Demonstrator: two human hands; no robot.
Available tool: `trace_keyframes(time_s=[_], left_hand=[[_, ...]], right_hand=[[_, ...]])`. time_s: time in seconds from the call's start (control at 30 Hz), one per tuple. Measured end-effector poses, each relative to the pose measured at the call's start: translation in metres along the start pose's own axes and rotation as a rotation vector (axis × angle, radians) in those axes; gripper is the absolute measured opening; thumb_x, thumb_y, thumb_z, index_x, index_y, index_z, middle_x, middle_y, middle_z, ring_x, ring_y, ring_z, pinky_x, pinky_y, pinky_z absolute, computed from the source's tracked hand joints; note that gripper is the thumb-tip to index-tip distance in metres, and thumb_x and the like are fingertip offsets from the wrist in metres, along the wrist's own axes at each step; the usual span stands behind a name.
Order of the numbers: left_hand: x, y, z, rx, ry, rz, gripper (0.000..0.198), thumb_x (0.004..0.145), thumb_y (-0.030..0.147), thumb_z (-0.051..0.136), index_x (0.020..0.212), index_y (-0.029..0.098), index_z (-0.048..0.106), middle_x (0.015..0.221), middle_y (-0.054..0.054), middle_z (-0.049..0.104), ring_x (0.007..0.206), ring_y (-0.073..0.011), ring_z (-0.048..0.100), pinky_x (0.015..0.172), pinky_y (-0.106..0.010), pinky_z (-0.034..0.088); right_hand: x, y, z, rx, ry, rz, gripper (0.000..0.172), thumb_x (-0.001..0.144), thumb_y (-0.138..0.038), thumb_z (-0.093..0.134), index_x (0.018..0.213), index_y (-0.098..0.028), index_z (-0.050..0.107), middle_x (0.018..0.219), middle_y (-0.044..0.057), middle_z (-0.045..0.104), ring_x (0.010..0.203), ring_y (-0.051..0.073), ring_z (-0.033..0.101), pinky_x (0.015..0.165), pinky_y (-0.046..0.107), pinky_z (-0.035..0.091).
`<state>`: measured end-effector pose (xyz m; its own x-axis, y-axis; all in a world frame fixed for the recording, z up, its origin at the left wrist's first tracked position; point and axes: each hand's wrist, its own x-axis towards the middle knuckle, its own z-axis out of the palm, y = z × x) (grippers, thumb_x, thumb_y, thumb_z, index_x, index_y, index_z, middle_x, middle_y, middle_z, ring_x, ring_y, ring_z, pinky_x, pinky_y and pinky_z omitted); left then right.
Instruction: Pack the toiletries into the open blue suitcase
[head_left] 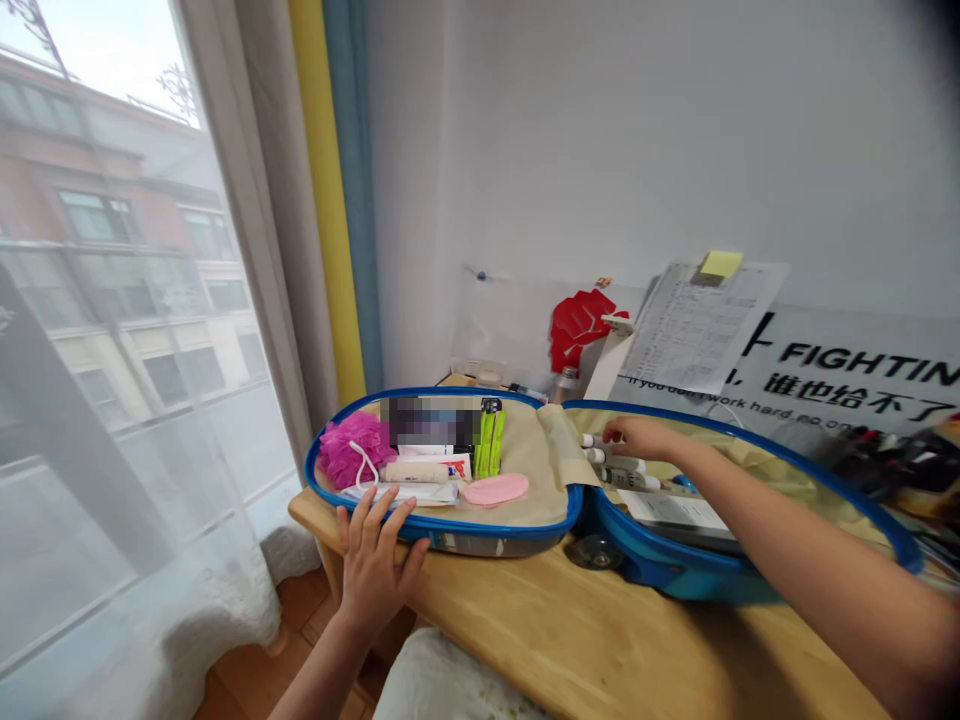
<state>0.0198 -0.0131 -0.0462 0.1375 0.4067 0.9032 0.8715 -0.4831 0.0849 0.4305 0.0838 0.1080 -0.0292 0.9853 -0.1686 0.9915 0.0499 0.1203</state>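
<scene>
A blue suitcase lies open on a wooden table. My left hand rests with fingers spread on the front rim of its left half, holding nothing. That half holds a magenta bath pouf, a white tube, green packets and a pink pad. My right hand reaches into the right half, fingers curled on small white tubes lying side by side near the hinge. Whether it grips one is unclear.
A sheer curtain and window fill the left. Yellow and blue drapes hang beside the grey wall. Behind the case stand a red fist cutout, a paper sheet with a yellow sticky note and a lettered banner. Dark clutter sits at right.
</scene>
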Motion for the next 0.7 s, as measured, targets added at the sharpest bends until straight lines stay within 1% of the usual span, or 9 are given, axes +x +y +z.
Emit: trace_keyframes(time_s=[0.13, 0.27, 0.5, 0.6, 0.7], left_hand=[[-0.002, -0.002, 0.002, -0.007, 0.001, -0.006, 0.042, 0.086, 0.027, 0.055, 0.128, 0.019, 0.051, 0.128, -0.014, 0.055, 0.136, -0.0301, 0.033, 0.114, -0.054, 0.012], [-0.003, -0.003, 0.003, -0.013, 0.001, -0.016, 0.047, 0.086, 0.028, 0.055, 0.131, 0.022, 0.049, 0.130, -0.013, 0.055, 0.136, -0.0306, 0.033, 0.114, -0.053, 0.012], [-0.003, -0.003, 0.002, -0.007, 0.000, -0.008, 0.045, 0.087, 0.028, 0.054, 0.131, 0.021, 0.048, 0.130, -0.014, 0.054, 0.136, -0.0307, 0.032, 0.114, -0.054, 0.012], [-0.003, -0.002, 0.002, -0.004, 0.008, 0.004, 0.043, 0.087, 0.028, 0.054, 0.129, 0.019, 0.049, 0.129, -0.015, 0.055, 0.136, -0.0306, 0.032, 0.114, -0.054, 0.012], [-0.002, -0.002, 0.002, -0.006, 0.004, -0.003, 0.044, 0.086, 0.028, 0.055, 0.129, 0.020, 0.050, 0.129, -0.014, 0.055, 0.136, -0.0304, 0.033, 0.114, -0.053, 0.012]], right_hand=[[0.000, 0.004, 0.014, -0.050, -0.032, 0.017, 0.029, 0.089, -0.037, 0.056, 0.109, -0.017, 0.060, 0.114, 0.007, 0.060, 0.100, 0.017, 0.059, 0.088, 0.040, 0.049], [0.003, 0.005, 0.019, -0.079, -0.042, 0.046, 0.030, 0.088, -0.038, 0.056, 0.111, -0.017, 0.059, 0.115, 0.007, 0.060, 0.101, 0.017, 0.058, 0.088, 0.040, 0.049], [0.003, 0.009, 0.027, -0.088, -0.030, 0.092, 0.030, 0.088, -0.037, 0.056, 0.111, -0.017, 0.059, 0.116, 0.007, 0.059, 0.102, 0.017, 0.058, 0.088, 0.040, 0.049], [0.002, 0.007, 0.027, -0.080, -0.022, 0.107, 0.030, 0.088, -0.037, 0.056, 0.110, -0.017, 0.059, 0.116, 0.007, 0.059, 0.101, 0.017, 0.058, 0.087, 0.040, 0.049], [-0.002, 0.006, 0.020, -0.065, 0.013, 0.148, 0.028, 0.089, -0.037, 0.055, 0.109, -0.018, 0.060, 0.114, 0.006, 0.060, 0.099, 0.016, 0.059, 0.086, 0.038, 0.050]])
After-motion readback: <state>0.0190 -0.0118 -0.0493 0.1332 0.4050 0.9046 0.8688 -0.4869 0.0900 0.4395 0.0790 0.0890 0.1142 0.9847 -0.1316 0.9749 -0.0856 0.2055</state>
